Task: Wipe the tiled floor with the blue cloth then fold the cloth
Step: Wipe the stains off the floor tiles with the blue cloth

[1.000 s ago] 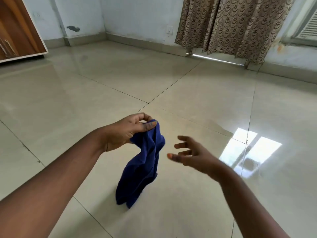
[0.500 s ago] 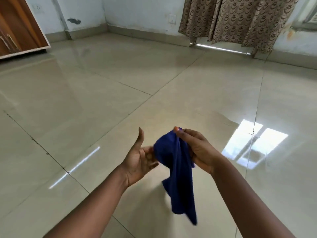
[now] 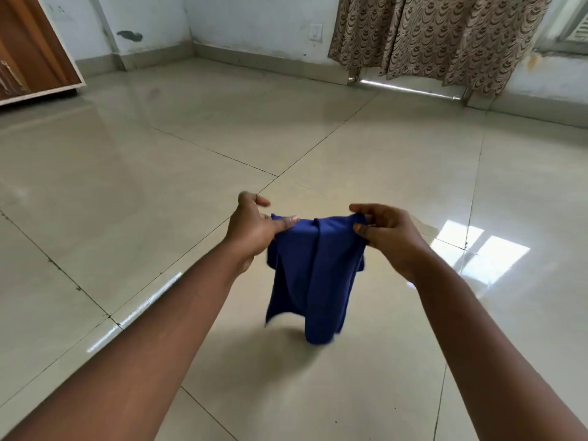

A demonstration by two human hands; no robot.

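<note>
Two bare forearms reach forward from the bottom corners of the view, over a glossy beige tiled floor (image 3: pixel 366 393). Between the hands, held up in the air, hangs a dark blue cloth (image 3: pixel 313 275). The left hand (image 3: pixel 254 229) pinches the cloth's upper left corner, thumb laid flat along the top edge and fingers curled behind. The right hand (image 3: pixel 386 232) pinches the upper right corner between thumb and fingertips. The top edge runs nearly straight between the two hands, and the rest drapes down in loose vertical folds; the ragged lower edge is blurred and casts a soft shadow on the tiles beneath (whether its lowest tip touches the floor cannot be told). No label or writing shows on the cloth. Around the hands the floor is wide and bare, crossed by thin dark grout lines, with a bright window reflection (image 3: pixel 486 249) to the right. Farther left, the corner of a brown wooden wardrobe (image 3: pixel 28 55) stands at the floor's edge. At the far side a pale skirting runs along a light blue wall (image 3: pixel 248 23) bearing a white switch plate (image 3: pixel 315 31). To its right, brown patterned curtains (image 3: pixel 445 36) hang close to the floor, with a bright strip of light beneath them.
</note>
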